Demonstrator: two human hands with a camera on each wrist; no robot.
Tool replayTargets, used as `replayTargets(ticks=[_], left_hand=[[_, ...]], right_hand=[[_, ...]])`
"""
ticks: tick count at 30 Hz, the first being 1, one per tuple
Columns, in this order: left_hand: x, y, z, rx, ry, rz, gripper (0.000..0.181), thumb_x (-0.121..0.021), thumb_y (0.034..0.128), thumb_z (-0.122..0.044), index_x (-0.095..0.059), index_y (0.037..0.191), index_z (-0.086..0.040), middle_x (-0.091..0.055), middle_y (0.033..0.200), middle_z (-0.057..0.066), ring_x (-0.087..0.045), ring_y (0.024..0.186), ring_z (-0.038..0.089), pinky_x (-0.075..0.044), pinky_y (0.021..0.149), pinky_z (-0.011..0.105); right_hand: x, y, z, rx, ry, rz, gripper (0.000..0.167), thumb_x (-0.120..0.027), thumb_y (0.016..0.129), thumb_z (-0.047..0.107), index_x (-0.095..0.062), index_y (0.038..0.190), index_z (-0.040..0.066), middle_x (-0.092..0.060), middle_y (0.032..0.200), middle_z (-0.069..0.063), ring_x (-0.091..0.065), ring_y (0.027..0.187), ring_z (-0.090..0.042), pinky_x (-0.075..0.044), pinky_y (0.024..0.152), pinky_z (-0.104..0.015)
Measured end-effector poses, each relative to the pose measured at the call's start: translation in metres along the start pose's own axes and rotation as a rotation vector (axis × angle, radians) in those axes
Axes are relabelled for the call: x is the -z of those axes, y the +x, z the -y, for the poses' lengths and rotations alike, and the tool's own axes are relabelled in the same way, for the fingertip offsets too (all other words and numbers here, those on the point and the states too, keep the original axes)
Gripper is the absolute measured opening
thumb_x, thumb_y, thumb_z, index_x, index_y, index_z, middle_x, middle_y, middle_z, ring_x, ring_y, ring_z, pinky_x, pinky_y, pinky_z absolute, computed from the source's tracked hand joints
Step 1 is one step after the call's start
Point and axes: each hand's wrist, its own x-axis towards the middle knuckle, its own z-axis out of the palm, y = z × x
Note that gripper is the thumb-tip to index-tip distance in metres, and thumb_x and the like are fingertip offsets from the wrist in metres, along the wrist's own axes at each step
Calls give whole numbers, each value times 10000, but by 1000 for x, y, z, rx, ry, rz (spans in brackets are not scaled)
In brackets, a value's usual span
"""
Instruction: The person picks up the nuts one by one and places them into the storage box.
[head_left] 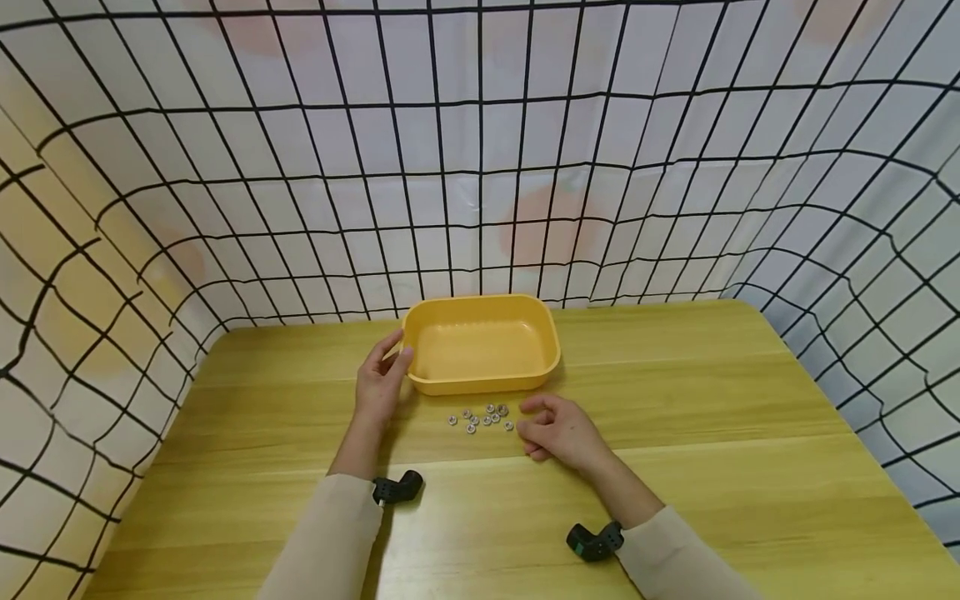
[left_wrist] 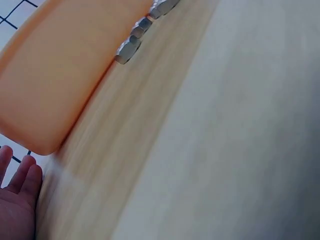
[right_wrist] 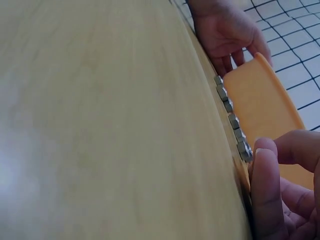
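Observation:
A shallow yellow plastic basin [head_left: 480, 387] sits on the wooden table in the head view. My left hand [head_left: 381, 379] is at its left end, thumb by the rim and fingers along the outside; in the left wrist view its fingers [left_wrist: 31, 182] look extended. Several small metal hex nuts [head_left: 487, 420] lie loosely grouped in front of the basin; the right wrist view shows them as a row of nuts [right_wrist: 235, 121]. Just right of them is my right hand [head_left: 558, 433], its fingers bent, thumb and forefinger apart in the head view. I see nothing held in it.
The wooden table [head_left: 675, 375] has light and dark plank bands. Black grid netting [head_left: 480, 175] over pale cloth rises behind it and along both sides. A black wrist camera [head_left: 399, 487] is on the left wrist, another camera [head_left: 594, 542] on the right.

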Motion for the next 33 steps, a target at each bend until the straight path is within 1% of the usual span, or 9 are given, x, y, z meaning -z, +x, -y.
replayTargets(ticks=[2, 3, 10, 17, 21, 24, 29, 31, 33], left_hand=[[0, 0, 2, -11, 24, -1, 456, -645, 1019, -247, -573, 1456, -139, -529, 1522, 92, -542, 1319, 268, -455, 850, 69], [0, 2, 7, -19, 31, -3, 452, -650, 1016, -264, -582, 1449, -153, -535, 1515, 84, -545, 1311, 263, -453, 849, 72], [-2, 1, 10, -40, 63, -13, 441, -663, 1008, -283, -604, 1424, -148, -554, 1496, 94, -572, 1291, 285, -460, 847, 82], [-2, 0, 11, -30, 66, -15, 439, -653, 1013, -292, -595, 1432, -171, -553, 1497, 65, -565, 1306, 268, -459, 891, 116], [-5, 1, 11, -42, 54, 4, 444, -642, 1022, -273, -580, 1445, -154, -547, 1507, 72, -562, 1325, 282, -469, 911, 115], [-5, 1, 11, -48, 54, 28, 457, -631, 1027, -288, -565, 1458, -152, -531, 1523, 77, -551, 1340, 294, -489, 986, 189], [-2, -2, 11, -24, 69, 44, 461, -617, 1032, -332, -551, 1468, -195, -509, 1543, 46, -511, 1391, 285, -435, 1145, 415], [-1, -3, 10, -22, 71, 46, 462, -612, 1034, -334, -547, 1471, -199, -506, 1547, 46, -501, 1406, 289, -412, 1168, 456], [-1, -3, 9, -27, 77, 51, 469, -607, 1037, -337, -539, 1479, -196, -502, 1550, 54, -497, 1409, 293, -404, 1176, 471]], right_hand=[[-2, 0, 1, 2, -29, -6, 384, -725, 931, 110, -588, 1256, -40, -670, 833, -86, -673, 625, -132, -599, 573, -279], [-4, 0, 1, -1, -41, -9, 370, -732, 924, 112, -601, 1239, -33, -670, 823, -85, -669, 614, -132, -597, 566, -283], [-10, 3, 2, -12, -114, 29, 253, -736, 930, 141, -655, 1129, 9, -666, 722, -70, -647, 574, -134, -575, 532, -277], [-14, 5, 0, 2, -182, -12, 167, -739, 927, 151, -686, 1065, 74, -640, 678, -48, -626, 516, -140, -552, 496, -281], [-16, 4, -2, 16, -235, -59, 128, -742, 924, 168, -702, 1033, 112, -620, 653, -36, -602, 472, -143, -531, 471, -280], [-16, 3, -3, 22, -264, -91, 110, -742, 925, 176, -705, 1017, 130, -612, 645, -30, -593, 459, -144, -524, 457, -274], [-20, 2, -3, 33, -291, -88, 110, -745, 928, 192, -698, 1006, 131, -604, 642, -11, -582, 454, -129, -513, 449, -264], [-20, 1, -3, 45, -298, -84, 112, -746, 928, 194, -698, 1001, 123, -602, 642, -7, -578, 451, -126, -512, 449, -270], [-21, 1, -2, 54, -299, -86, 114, -748, 927, 192, -698, 993, 114, -603, 641, -9, -576, 449, -128, -514, 448, -279]])
